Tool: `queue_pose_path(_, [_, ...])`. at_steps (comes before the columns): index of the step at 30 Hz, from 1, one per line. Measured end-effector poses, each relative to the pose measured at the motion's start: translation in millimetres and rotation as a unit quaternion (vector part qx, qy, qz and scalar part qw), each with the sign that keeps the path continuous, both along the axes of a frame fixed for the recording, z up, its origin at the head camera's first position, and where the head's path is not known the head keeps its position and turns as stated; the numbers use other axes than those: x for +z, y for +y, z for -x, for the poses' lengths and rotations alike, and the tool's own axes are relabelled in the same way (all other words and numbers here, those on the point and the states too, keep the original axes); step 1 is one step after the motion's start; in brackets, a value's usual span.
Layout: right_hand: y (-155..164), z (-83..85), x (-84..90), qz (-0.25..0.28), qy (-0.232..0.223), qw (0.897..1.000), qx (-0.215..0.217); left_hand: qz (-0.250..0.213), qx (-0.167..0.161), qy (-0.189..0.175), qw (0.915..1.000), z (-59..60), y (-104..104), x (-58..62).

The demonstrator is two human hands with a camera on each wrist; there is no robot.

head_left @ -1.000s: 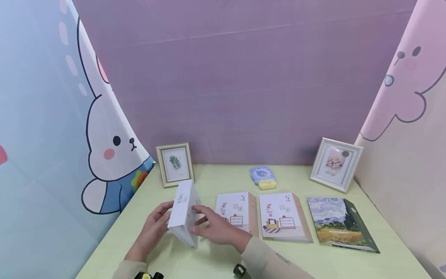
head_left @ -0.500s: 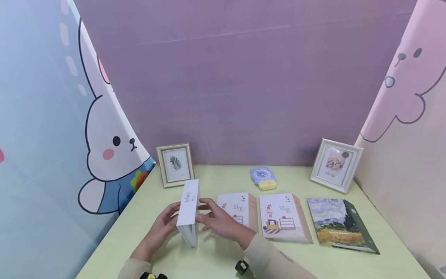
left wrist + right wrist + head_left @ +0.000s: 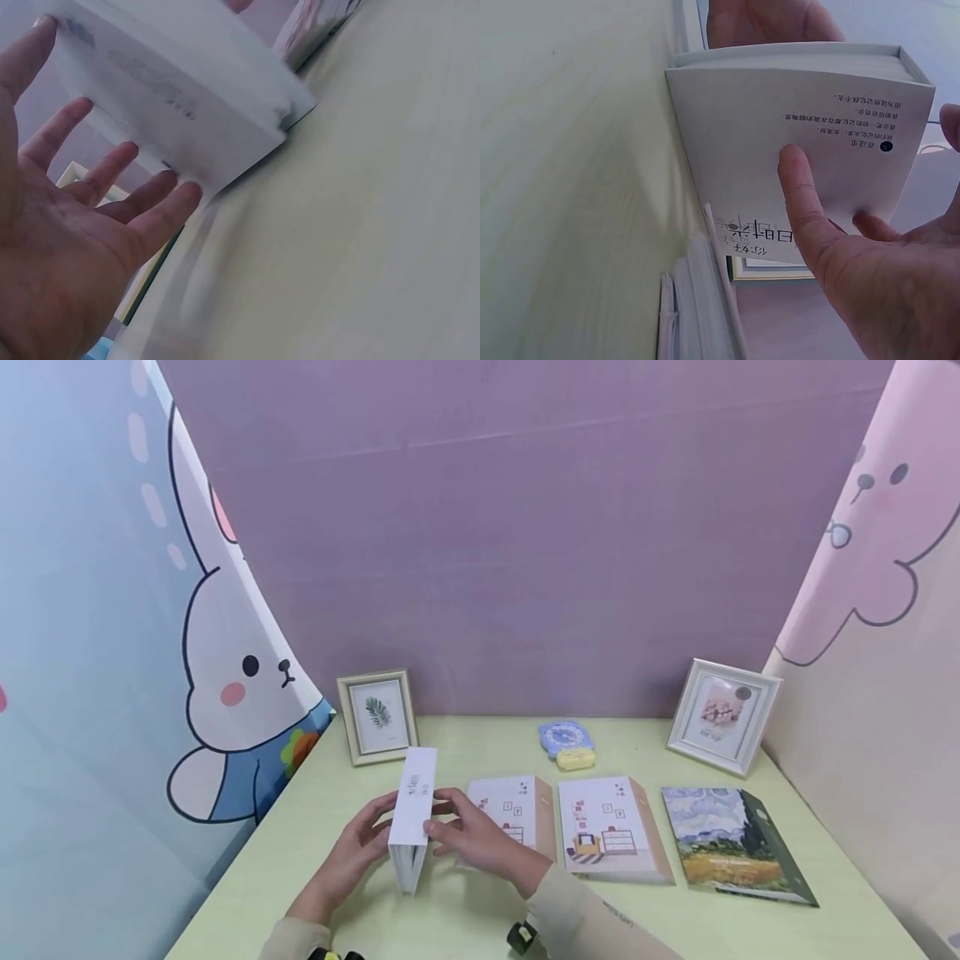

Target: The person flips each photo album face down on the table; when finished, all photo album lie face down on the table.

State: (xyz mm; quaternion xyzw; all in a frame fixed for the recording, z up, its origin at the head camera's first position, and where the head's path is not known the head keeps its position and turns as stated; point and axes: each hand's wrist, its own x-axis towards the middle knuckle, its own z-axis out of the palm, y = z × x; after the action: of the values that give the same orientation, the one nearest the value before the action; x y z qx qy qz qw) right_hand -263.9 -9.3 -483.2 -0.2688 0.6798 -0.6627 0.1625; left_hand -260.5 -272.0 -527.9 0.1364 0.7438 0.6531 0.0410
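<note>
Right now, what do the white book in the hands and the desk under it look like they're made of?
White book: paper, it seems; matte white cover with printed text, and a thick block of page edges shows in the right wrist view. Desk: smooth pale yellow-green surface with faint streaks, possibly laminated or painted board; the pictures leave that open.

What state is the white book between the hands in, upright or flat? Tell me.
Upright. The white book stands on its edge on the table, spine up, left hand and right hand flat against its covers.

Purple wall, pale green table
</note>
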Motion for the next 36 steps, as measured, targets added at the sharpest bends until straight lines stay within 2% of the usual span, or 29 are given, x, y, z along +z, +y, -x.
queue_pose_path(6, [-1.3, 1.1, -3.1, 0.01, -0.012, 1.0, -0.02, 0.021, 0.019, -0.007, 0.9996, 0.3, 2.1, -0.6])
queue_pose_path(9, [-1.6, 3.0, -4.6, 0.013, -0.013, 0.999, -0.035, 0.029, 0.016, -0.01, 0.9994, -0.4, 0.9, -0.8])
queue_pose_path(14, [-1.2, 6.3, -6.5, 0.018, -0.017, 0.999, -0.045, 0.033, -0.004, 0.005, 0.9994, -0.5, -2.5, -1.6])
queue_pose_path(19, [-0.4, 7.6, -7.7, 0.009, -0.005, 0.998, -0.059, 0.042, 0.002, 0.01, 0.9991, 1.8, -4.9, -3.7])
queue_pose_path(26, [0.9, 7.6, -7.8, -0.023, 0.008, 0.994, -0.11, 0.061, 0.039, -0.008, 0.9973, 2.4, -5.0, -6.8])
queue_pose_path(36, [1.5, 8.5, -10.3, -0.097, 0.036, 0.986, -0.133, 0.116, 0.057, 0.032, 0.9911, 1.6, -8.6, -7.5])
